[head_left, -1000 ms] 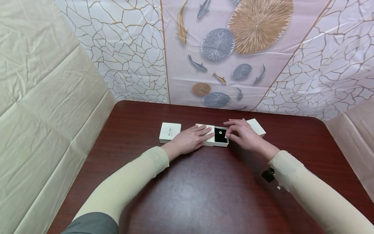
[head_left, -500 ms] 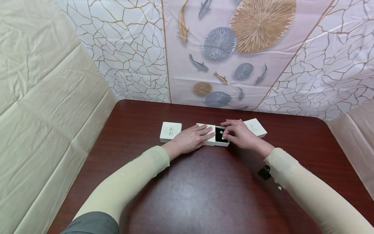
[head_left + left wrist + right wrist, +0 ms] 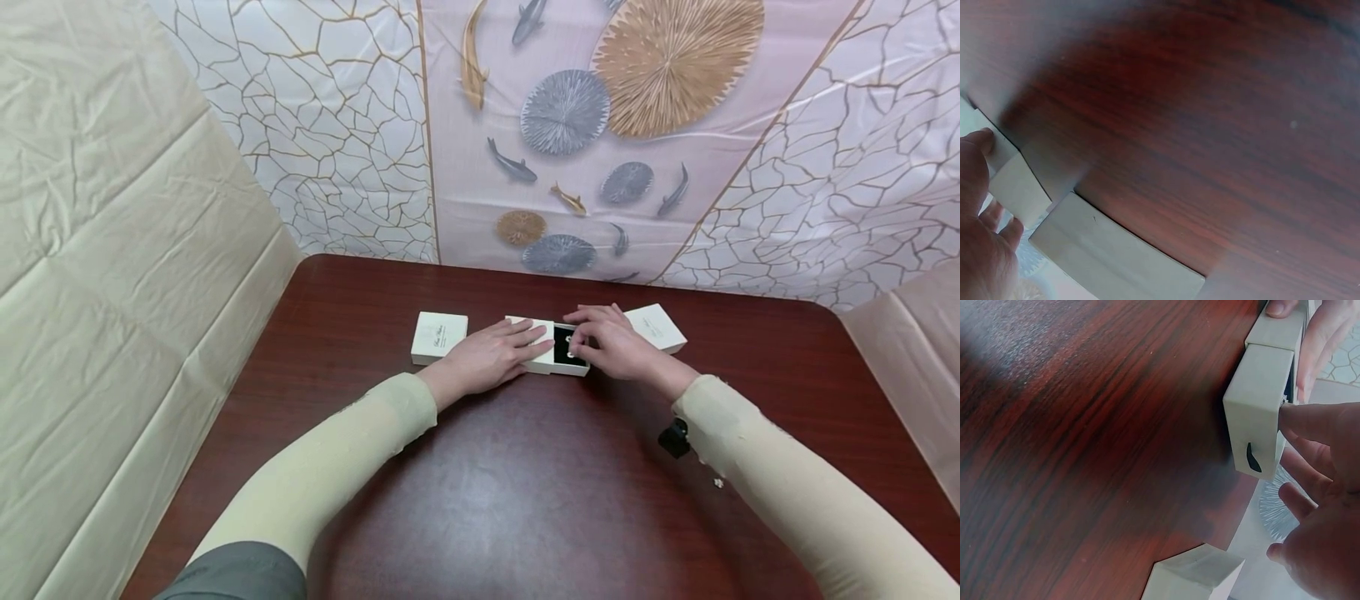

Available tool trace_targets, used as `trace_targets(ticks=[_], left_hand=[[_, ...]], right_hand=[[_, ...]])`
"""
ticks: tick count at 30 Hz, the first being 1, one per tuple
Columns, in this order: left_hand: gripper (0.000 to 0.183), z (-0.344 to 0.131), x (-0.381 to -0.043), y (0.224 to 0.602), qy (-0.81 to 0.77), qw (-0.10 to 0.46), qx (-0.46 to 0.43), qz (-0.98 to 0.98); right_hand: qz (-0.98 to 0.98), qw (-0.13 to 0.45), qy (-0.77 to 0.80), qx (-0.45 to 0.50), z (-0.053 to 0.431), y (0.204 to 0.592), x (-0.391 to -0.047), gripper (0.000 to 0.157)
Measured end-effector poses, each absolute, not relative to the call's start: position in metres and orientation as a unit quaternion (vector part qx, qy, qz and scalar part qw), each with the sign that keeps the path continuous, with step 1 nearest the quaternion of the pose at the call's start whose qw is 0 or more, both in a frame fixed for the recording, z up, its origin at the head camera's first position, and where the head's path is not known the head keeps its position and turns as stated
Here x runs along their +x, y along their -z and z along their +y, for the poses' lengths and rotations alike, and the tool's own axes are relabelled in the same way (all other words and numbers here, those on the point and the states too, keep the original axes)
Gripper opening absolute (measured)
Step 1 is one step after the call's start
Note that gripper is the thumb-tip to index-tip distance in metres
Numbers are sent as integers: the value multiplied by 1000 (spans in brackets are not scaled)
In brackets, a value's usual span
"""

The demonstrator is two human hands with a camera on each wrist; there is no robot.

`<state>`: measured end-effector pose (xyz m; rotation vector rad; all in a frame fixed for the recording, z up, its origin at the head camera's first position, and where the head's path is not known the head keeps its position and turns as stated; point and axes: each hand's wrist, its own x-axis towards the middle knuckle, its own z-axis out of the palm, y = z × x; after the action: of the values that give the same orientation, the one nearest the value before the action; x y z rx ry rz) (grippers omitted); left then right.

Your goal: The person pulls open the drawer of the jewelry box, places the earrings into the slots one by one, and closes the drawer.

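Note:
My left hand (image 3: 489, 354) holds the white sleeve (image 3: 542, 365) of a small drawer-style jewelry box, thumb along the front side and fingers over the top. From the sleeve's right end the drawer (image 3: 573, 372) sticks out, lined with a black insert (image 3: 561, 354). A small pale earring (image 3: 568, 339) sits in the insert. My right hand (image 3: 613, 343) bends over the drawer, thumb and forefinger pinching a second tiny earring (image 3: 571, 355) at the insert. In the right wrist view the thumb (image 3: 1316, 419) covers most of that spot, and the drawer front (image 3: 1254, 434) shows a dark notch.
A white box (image 3: 438, 337) with printed lettering lies left of my left hand. Another white box (image 3: 657, 327) lies behind my right hand. A tiny flower-shaped piece (image 3: 718, 482) rests on the brown table (image 3: 480, 500) beside the right sleeve.
My right hand has shifted slightly left over the drawer, bringing the pinched earring from the drawer's right edge onto the black insert. My left hand stays on the sleeve.

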<state>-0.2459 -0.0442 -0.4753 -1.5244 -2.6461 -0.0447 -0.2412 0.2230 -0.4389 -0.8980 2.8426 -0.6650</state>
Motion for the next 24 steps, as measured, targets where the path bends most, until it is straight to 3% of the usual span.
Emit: trace_targets(ticks=[24], left_hand=[[58,-45,-246,475,20,37,-500,-865]], right_hand=[[932,54,210,-292,220,441,-247,14]])
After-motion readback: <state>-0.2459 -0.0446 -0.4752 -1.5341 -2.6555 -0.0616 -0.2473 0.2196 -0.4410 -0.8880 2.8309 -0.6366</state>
